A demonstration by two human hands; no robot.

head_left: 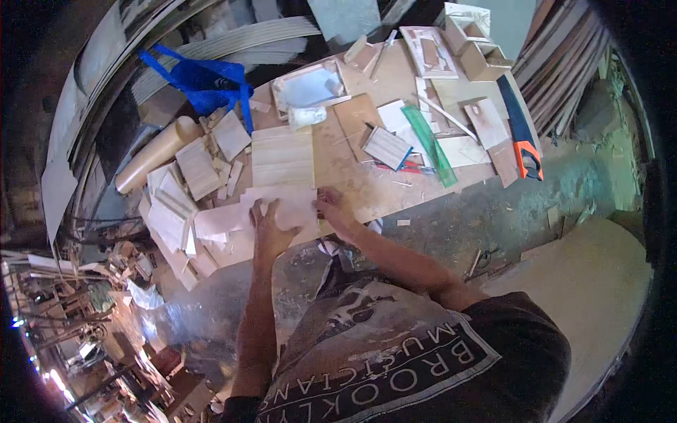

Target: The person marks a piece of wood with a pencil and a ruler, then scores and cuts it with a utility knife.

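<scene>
My left hand (273, 231) lies with fingers spread on a pale thin sheet (293, 201) near the front edge of the workbench. At the sheet's right edge is my right hand (334, 213), its fingers curled in. What these fingers close on is hidden, and I cannot tell what it is. Just beyond both hands a light wooden panel (282, 156) lies flat. Left of my left hand, another pale piece (217, 220) rests among stacked wood offcuts (169, 211).
A handsaw (513, 116) with an orange handle lies at the bench's right end. A green ruler (430, 146), a notebook (387, 148) and small wooden boxes (486, 60) sit across the bench (345, 190). A blue bag (204, 83) and a brown roll (159, 154) are at left.
</scene>
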